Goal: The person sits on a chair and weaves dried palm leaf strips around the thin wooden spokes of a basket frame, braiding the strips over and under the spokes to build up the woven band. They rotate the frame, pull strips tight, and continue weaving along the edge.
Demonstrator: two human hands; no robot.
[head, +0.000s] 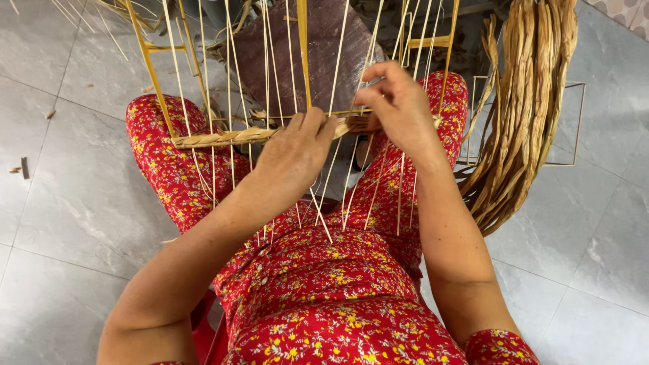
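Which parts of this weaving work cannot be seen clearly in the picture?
- Head view: the left hand covers the woven braid where it meets the thin strips.
- The right hand curls shut, so whatever its fingertips pinch is hidden.
- The yellow frame is cut off by the top edge.
- The bundle of dried fibre also runs past the top edge.

We see pale, smooth cane spokes (336, 81), a rough braided fibre band (223, 138), dry matt straw bundle (524, 101), and glossy grey floor tiles (74, 196).
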